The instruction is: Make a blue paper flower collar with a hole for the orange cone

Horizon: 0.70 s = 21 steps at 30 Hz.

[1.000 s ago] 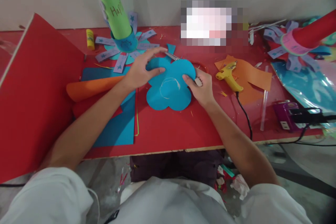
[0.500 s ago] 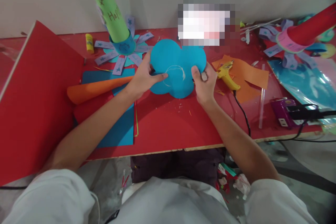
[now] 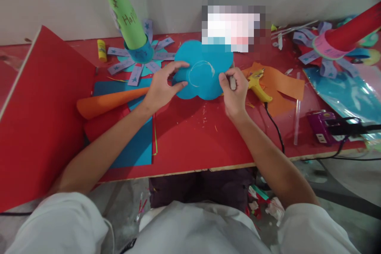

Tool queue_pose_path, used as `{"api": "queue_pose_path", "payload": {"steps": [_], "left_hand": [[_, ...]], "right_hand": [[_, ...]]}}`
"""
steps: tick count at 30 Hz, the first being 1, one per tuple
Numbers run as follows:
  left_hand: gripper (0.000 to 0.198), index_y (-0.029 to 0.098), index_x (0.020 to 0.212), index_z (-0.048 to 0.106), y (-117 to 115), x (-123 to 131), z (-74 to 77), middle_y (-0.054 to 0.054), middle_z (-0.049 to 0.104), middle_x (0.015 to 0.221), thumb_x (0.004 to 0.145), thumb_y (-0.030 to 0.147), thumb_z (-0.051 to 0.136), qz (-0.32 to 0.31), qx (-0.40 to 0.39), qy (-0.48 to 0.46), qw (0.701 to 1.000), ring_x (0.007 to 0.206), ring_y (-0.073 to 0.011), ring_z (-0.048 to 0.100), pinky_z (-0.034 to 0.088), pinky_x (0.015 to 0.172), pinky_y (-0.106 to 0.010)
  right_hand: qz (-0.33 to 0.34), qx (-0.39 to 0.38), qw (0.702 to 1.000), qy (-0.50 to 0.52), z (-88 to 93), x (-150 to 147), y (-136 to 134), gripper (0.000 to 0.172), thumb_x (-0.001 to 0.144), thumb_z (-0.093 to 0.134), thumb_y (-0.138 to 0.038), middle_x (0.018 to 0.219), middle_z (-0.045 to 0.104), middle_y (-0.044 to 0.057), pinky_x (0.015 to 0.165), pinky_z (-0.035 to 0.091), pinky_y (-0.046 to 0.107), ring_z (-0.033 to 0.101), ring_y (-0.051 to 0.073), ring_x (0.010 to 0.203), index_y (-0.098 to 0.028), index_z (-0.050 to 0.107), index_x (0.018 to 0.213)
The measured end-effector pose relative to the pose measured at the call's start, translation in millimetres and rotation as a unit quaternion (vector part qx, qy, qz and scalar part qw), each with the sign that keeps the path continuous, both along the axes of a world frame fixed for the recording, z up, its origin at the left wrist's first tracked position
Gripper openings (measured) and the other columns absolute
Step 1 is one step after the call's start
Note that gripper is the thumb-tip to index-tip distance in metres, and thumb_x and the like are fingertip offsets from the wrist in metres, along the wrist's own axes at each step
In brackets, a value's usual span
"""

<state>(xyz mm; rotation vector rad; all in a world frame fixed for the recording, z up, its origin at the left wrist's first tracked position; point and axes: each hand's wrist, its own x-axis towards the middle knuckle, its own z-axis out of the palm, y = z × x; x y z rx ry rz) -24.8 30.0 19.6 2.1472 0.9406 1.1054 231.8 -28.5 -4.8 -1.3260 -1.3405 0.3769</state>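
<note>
A blue flower-shaped paper cutout (image 3: 205,71) with a white glue ring on it is held up off the red table (image 3: 190,143), tilted toward the wall. My left hand (image 3: 162,85) pinches its left lobe between thumb and fingers. My right hand (image 3: 235,91) is closed on its right edge and also grips a small pale tool (image 3: 232,82), of which only the handle shows.
A yellow glue gun (image 3: 258,85) lies on orange paper (image 3: 282,87) just right of my right hand. An orange paper roll (image 3: 107,101) and blue sheets (image 3: 137,143) lie left. A green tube (image 3: 125,12) on a flower base stands behind; a red tube (image 3: 351,31), purple power strip (image 3: 323,127) at right.
The blue cutout was lying flat on the table a second ago; both hands have lifted it and moved it away from me toward the wall.
</note>
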Motion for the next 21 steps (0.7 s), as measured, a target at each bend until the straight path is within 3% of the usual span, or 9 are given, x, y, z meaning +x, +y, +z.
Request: {"api": "queue_pose_path", "payload": {"steps": [3,6,11,14,18,21], "left_hand": [[0.025,0.027,0.117,0.076,-4.9,0.2,5.9,-0.007,0.079,0.120,0.097,0.041,0.079,0.048,0.014,-0.017,0.999,0.114,-0.0274,0.074,0.060,0.104,-0.046],[0.018,0.028,0.106,0.073,-6.9,-0.3,8.0,-0.005,0.077,0.111,0.098,0.043,0.080,0.086,0.045,-0.027,0.995,0.112,-0.0273,0.071,0.058,0.105,-0.047],[0.025,0.028,0.095,0.067,-10.7,0.2,8.1,-0.005,0.066,0.103,0.098,0.050,0.079,0.125,0.111,-0.038,0.985,0.111,-0.0293,0.065,0.054,0.106,-0.051],[0.018,0.028,0.091,0.069,-17.4,2.8,13.2,-0.007,0.062,0.101,0.098,0.042,0.077,0.137,0.174,-0.063,0.973,0.106,-0.0298,0.062,0.053,0.099,-0.050],[0.011,0.029,0.085,0.072,-22.6,5.3,18.6,-0.009,0.065,0.115,0.095,0.029,0.073,0.131,0.224,-0.058,0.964,0.118,-0.0334,0.063,0.051,0.099,-0.052],[0.019,0.028,0.081,0.071,-18.4,3.5,13.6,-0.009,0.063,0.134,0.096,0.039,0.076,0.110,0.219,-0.050,0.968,0.132,-0.0367,0.062,0.049,0.111,-0.059]], "right_hand": [[-0.048,-0.006,0.999,-0.014,0.9,-2.3,-3.4,0.060,0.102,0.045,-0.085,0.078,0.045,0.000,0.066,0.047,0.037,0.049,0.020,0.071,-0.028,0.057,0.089],[-0.054,-0.012,0.997,0.044,-0.6,-8.9,-7.3,0.057,0.104,0.041,-0.086,0.079,0.048,0.000,0.062,0.046,0.037,0.051,0.021,0.068,-0.031,0.055,0.097],[0.064,-0.046,0.986,0.144,3.2,-20.0,-14.9,0.055,0.102,0.047,-0.085,0.065,0.046,-0.006,0.051,0.040,0.030,0.047,0.015,0.051,-0.031,0.048,0.096],[0.120,-0.060,0.976,0.170,10.2,-24.9,-20.2,0.057,0.095,0.060,-0.086,0.065,0.053,-0.007,0.050,0.044,0.028,0.057,0.015,0.055,-0.031,0.046,0.096],[0.140,-0.061,0.980,0.130,14.7,-28.0,-23.4,0.061,0.091,0.060,-0.091,0.082,0.068,0.000,0.055,0.052,0.032,0.067,0.019,0.069,-0.033,0.050,0.110],[0.117,-0.038,0.988,0.099,9.3,-25.4,-19.7,0.059,0.096,0.055,-0.089,0.093,0.069,0.003,0.059,0.056,0.036,0.071,0.022,0.078,-0.035,0.052,0.121]]}}
